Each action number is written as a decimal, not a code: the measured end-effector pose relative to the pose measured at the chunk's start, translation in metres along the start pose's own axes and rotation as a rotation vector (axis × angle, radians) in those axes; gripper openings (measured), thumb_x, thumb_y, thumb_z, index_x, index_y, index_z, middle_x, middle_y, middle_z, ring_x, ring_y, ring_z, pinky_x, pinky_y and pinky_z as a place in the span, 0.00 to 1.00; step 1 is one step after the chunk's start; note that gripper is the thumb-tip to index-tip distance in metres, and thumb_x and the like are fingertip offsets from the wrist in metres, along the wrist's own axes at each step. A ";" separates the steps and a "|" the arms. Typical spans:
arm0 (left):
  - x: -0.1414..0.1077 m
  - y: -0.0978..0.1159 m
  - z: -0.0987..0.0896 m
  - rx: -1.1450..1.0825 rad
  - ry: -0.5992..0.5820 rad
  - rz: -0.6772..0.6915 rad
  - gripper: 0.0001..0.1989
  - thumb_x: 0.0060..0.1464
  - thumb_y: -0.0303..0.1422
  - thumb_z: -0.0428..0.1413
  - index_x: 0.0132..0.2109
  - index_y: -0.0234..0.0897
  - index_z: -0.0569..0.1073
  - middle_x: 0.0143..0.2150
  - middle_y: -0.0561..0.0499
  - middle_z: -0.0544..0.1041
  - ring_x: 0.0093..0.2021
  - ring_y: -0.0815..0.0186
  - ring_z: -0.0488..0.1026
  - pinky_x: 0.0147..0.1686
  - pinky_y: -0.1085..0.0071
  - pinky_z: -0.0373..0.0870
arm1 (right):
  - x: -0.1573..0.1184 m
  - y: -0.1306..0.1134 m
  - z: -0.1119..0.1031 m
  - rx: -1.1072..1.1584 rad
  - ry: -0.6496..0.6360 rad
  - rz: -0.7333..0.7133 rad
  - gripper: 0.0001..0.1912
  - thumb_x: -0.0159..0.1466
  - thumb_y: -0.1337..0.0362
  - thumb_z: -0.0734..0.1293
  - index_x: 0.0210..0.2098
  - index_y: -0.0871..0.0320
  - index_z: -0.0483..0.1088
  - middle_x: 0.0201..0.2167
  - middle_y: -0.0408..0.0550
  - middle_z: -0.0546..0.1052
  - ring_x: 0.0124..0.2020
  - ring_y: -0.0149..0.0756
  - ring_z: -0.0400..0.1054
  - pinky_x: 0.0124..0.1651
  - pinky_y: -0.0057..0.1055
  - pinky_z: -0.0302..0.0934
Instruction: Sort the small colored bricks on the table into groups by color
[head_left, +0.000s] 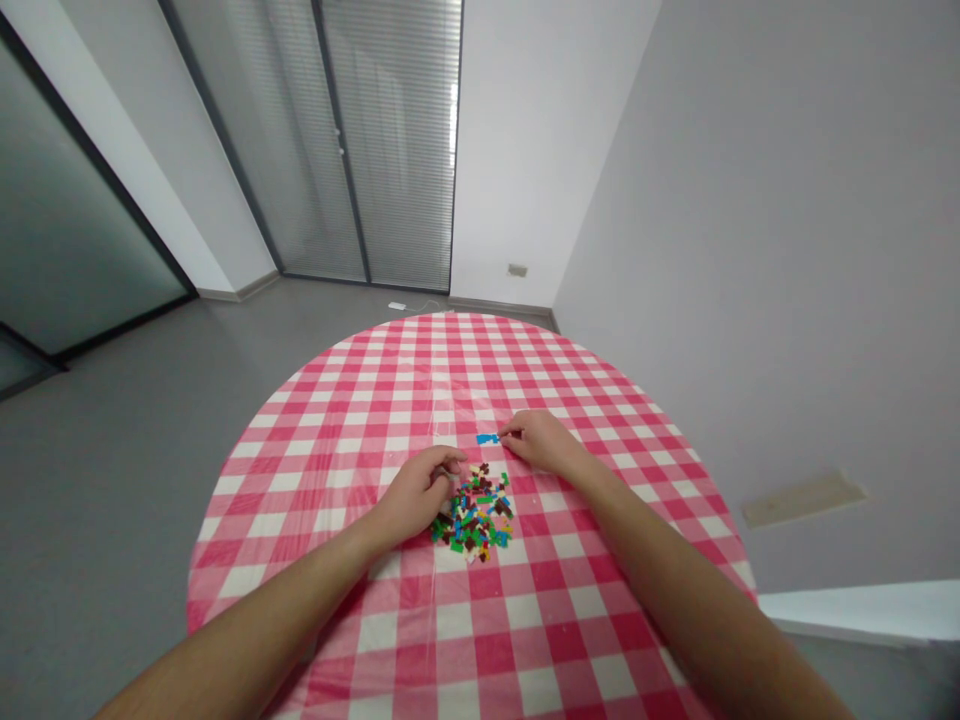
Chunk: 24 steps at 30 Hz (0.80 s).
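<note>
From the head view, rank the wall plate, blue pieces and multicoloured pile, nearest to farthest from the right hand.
1. Blue pieces: just left of the right hand.
2. Multicoloured pile: left, nearer the wearer.
3. Wall plate: beyond the table.

on the table lies a pile of pieces, the left hand at its left edge; behind it (farther out), a short strip, the right hand at its right end.
</note>
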<state>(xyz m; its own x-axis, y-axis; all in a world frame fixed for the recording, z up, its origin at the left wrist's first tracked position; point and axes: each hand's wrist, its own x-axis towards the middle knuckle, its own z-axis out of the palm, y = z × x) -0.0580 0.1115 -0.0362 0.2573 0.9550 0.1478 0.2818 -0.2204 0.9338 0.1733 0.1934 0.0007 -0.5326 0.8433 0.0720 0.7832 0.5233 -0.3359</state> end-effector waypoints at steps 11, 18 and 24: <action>0.000 0.002 0.000 0.059 -0.001 0.021 0.18 0.47 0.20 0.47 0.44 0.35 0.73 0.37 0.49 0.76 0.35 0.65 0.74 0.36 0.69 0.72 | -0.034 -0.024 -0.014 0.236 -0.240 -0.089 0.10 0.56 0.72 0.67 0.33 0.56 0.80 0.30 0.45 0.81 0.29 0.32 0.72 0.33 0.25 0.60; 0.000 0.002 0.001 0.052 -0.025 0.000 0.17 0.47 0.21 0.48 0.44 0.35 0.73 0.37 0.50 0.76 0.32 0.67 0.74 0.31 0.71 0.71 | -0.040 -0.023 -0.007 0.202 -0.329 -0.106 0.12 0.53 0.73 0.67 0.34 0.56 0.80 0.28 0.44 0.80 0.27 0.32 0.71 0.28 0.24 0.57; 0.000 0.007 0.000 0.102 -0.017 0.019 0.13 0.49 0.23 0.49 0.41 0.35 0.74 0.37 0.50 0.76 0.31 0.67 0.73 0.32 0.71 0.71 | -0.040 -0.028 -0.005 0.163 -0.315 -0.107 0.09 0.53 0.70 0.69 0.33 0.56 0.79 0.26 0.44 0.79 0.25 0.30 0.68 0.26 0.24 0.54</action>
<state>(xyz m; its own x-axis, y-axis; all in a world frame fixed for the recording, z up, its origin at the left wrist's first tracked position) -0.0561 0.1101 -0.0300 0.2789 0.9471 0.1585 0.3693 -0.2582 0.8927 0.1738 0.1458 0.0123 -0.7012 0.6926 -0.1693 0.6699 0.5588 -0.4888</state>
